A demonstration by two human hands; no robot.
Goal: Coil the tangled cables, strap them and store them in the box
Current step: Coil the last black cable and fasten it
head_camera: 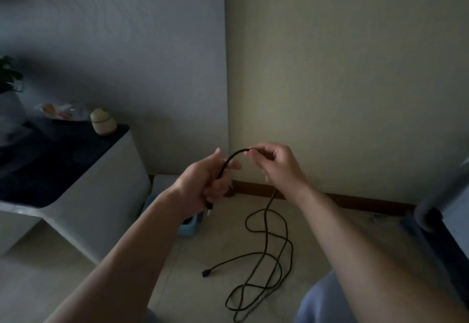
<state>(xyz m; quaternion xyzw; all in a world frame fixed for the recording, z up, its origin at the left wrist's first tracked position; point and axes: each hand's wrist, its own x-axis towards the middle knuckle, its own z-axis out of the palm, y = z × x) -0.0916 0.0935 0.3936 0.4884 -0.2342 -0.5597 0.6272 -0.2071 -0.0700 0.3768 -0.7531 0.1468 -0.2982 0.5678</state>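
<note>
A long black cable (266, 259) lies in loose tangled loops on the pale floor, one plug end resting at the lower middle. Its other end is lifted between my hands. My left hand (203, 180) grips the cable near its plug, which sticks out below the fist. A short arch of cable runs from there to my right hand (276, 165), which pinches it between thumb and fingertips. From the right hand the cable hangs down to the floor. A light blue box (189, 228) stands on the floor, mostly hidden behind my left forearm.
A white cabinet with a dark top (63, 165) stands at the left, carrying a small cream jar (102, 122) and some wrapped items. A wall corner with a brown skirting board (317, 195) is straight ahead. Dark furniture (441, 221) stands at the right edge.
</note>
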